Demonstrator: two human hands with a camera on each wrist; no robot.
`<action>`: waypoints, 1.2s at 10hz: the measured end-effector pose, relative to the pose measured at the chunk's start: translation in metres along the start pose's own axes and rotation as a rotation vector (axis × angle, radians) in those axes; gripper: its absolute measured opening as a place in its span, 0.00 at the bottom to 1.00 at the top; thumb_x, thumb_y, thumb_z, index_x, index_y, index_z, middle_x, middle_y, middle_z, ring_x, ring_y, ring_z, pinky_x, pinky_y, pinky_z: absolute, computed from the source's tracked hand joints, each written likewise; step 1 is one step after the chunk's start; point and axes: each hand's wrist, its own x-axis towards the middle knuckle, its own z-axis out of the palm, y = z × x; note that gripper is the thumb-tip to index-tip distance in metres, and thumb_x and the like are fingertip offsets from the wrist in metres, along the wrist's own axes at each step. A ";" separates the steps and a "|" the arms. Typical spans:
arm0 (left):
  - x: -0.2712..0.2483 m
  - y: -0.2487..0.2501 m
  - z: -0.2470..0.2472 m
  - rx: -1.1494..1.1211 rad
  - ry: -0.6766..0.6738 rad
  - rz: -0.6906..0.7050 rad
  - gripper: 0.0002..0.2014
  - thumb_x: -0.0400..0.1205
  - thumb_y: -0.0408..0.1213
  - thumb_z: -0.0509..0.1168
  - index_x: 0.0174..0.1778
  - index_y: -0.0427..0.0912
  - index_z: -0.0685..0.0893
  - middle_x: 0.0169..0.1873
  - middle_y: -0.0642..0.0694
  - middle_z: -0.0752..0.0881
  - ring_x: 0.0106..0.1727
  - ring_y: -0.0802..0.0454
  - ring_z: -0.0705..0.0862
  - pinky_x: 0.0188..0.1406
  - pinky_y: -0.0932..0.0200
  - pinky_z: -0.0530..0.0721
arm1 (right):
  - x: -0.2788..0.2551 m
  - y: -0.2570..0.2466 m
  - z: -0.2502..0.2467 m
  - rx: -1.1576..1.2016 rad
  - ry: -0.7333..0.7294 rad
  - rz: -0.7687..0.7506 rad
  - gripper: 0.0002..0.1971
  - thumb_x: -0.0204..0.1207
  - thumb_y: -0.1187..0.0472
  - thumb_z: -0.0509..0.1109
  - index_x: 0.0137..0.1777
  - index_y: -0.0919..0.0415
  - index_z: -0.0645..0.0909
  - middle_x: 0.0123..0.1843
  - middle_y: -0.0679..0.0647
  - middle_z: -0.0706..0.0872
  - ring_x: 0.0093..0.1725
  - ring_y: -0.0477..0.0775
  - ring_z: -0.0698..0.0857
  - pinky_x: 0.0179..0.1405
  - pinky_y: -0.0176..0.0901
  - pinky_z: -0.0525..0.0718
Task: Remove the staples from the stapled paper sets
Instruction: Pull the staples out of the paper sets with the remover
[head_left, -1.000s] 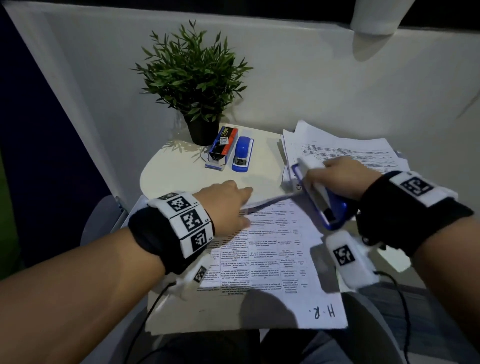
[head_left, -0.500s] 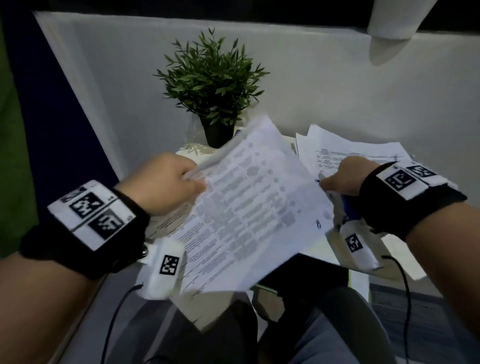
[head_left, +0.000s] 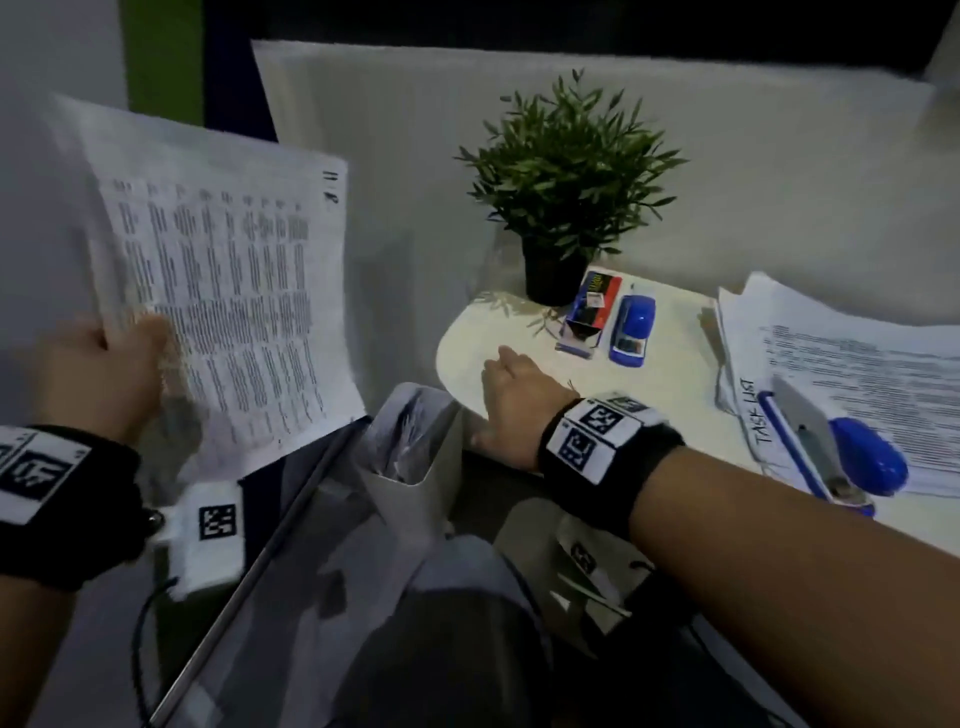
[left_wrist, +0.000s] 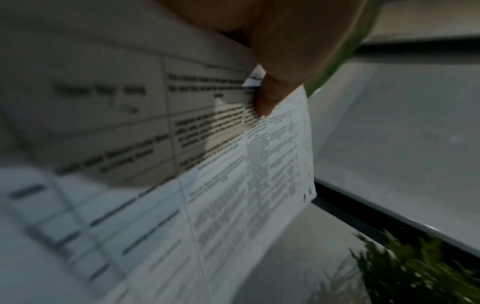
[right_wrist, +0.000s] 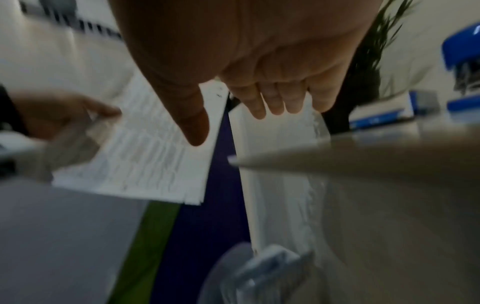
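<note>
- Head view: left hand (head_left: 98, 369) pinches a printed paper set (head_left: 223, 291) by its edge and holds it up off to the left, well clear of the small round table (head_left: 519, 358), apparently to carry the sheets out of the work area.
- Right hand (head_left: 511, 395) lies with fingers straight and relaxed, holding nothing, over the table's near edge, just above a grey bin (head_left: 415, 457) stuffed with crumpled paper; the placing suggests it has something to drop there or is steadying itself, though no staple can be made out.
- Blue stapler (head_left: 831, 447) rests on the paper pile (head_left: 841, 364) at the right, on a sheet marked "TASK LIST", within reach for the next set. A smaller blue stapler (head_left: 631, 327) and a staple box (head_left: 589, 312) sit side by side in front of the potted plant (head_left: 563, 192) at the table's far side, away from the work.
- Left wrist view: thumb (left_wrist: 270, 96) clamps the set (left_wrist: 233, 185) near one corner; the pages fan apart below the grip, which hints that they are no longer bound, yet blur hides whether any staple is left.
- Right wrist view: fingers (right_wrist: 272, 98) hang spread and slack with the thumb apart, empty; beyond them the other hand (right_wrist: 59, 115) holds the set (right_wrist: 145, 148), its sheet edges stacked loosely. Crumpled paper (right_wrist: 262, 273) shows in the bin below.
</note>
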 end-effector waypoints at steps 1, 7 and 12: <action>-0.063 0.016 -0.007 -0.061 -0.019 -0.109 0.17 0.70 0.42 0.69 0.47 0.35 0.77 0.43 0.27 0.80 0.39 0.44 0.76 0.44 0.47 0.76 | 0.007 -0.001 0.018 -0.086 0.011 0.049 0.46 0.74 0.43 0.69 0.83 0.61 0.48 0.85 0.58 0.47 0.83 0.61 0.50 0.80 0.58 0.53; -0.066 -0.059 0.164 0.201 -0.356 -0.088 0.11 0.85 0.34 0.54 0.62 0.41 0.74 0.40 0.43 0.81 0.34 0.44 0.80 0.32 0.55 0.77 | 0.005 -0.008 0.021 -0.160 -0.057 0.095 0.55 0.70 0.38 0.69 0.82 0.56 0.32 0.84 0.55 0.32 0.83 0.58 0.36 0.82 0.58 0.41; -0.079 -0.067 0.184 -0.045 -0.141 -0.199 0.18 0.85 0.33 0.58 0.68 0.26 0.71 0.64 0.31 0.79 0.66 0.37 0.77 0.59 0.58 0.72 | 0.005 -0.012 0.016 -0.149 -0.111 0.113 0.59 0.66 0.37 0.68 0.81 0.54 0.28 0.83 0.53 0.28 0.83 0.57 0.32 0.81 0.57 0.37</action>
